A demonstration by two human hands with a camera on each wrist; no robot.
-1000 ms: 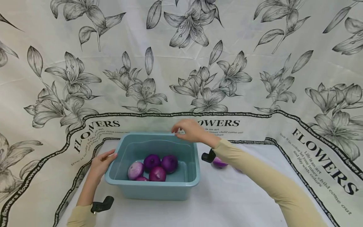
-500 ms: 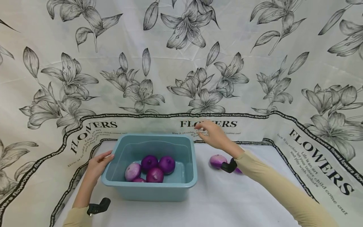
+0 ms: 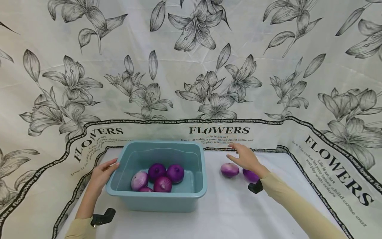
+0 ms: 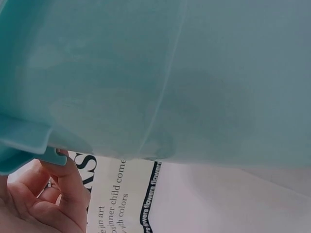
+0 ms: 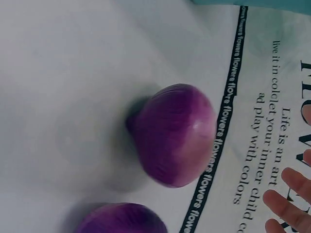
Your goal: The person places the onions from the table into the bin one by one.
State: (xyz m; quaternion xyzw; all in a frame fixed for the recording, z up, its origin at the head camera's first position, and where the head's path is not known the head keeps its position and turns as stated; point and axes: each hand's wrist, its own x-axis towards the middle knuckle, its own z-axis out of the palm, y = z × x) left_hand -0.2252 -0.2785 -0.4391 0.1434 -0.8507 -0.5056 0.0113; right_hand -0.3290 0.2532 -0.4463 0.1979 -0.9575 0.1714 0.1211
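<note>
A blue-green plastic basin holds several purple onions, among them a pale-sided onion and a dark onion. At its left rim, my left hand grips the edge; the left wrist view has its bent fingers under the lip. To the right of the basin, my right hand is in the air with fingers spread and nothing held. Below it on the table are a light purple onion and a darker onion, the latter partly hidden by the wrist camera.
A white cloth covers the table. Behind and on both sides hangs a flower-printed curtain, its lettered border meeting the table's back edge.
My right hand has moved right from above the basin's far right corner to beside the loose onions, lowering and spreading its fingers. The left hand stays at the rim.
</note>
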